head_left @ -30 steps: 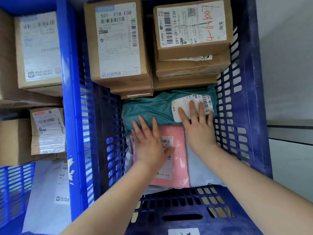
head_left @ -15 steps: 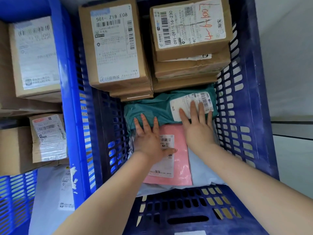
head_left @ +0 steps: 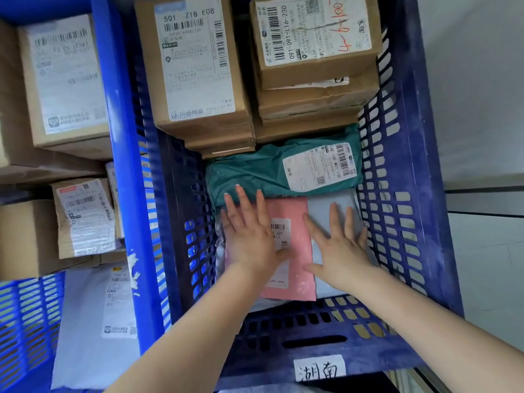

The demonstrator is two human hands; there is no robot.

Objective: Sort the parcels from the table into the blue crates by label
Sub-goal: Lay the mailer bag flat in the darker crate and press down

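Note:
Both my hands reach down into the dark blue crate [head_left: 405, 194]. My left hand [head_left: 252, 236] lies flat with straight fingers on the left part of a pink mailer [head_left: 297, 251], fingertips touching a teal bag parcel [head_left: 255, 171]. My right hand [head_left: 340, 245] presses flat, fingers spread, on a grey mailer [head_left: 331, 205] to the right of the pink one. The teal bag's white label [head_left: 320, 168] is uncovered. Behind them stand two stacks of cardboard boxes, left stack [head_left: 195, 69] and right stack [head_left: 314, 49].
A handwritten tag [head_left: 319, 368] sits on the crate's near wall. To the left, a brighter blue crate [head_left: 124, 165] holds cardboard boxes [head_left: 65, 78] and a grey mailer [head_left: 93, 321]. A pale floor lies to the right of the crate.
My right hand has slid back off the teal bag's label onto the grey mailer. My left hand stays on the pink mailer. The view has shifted slightly.

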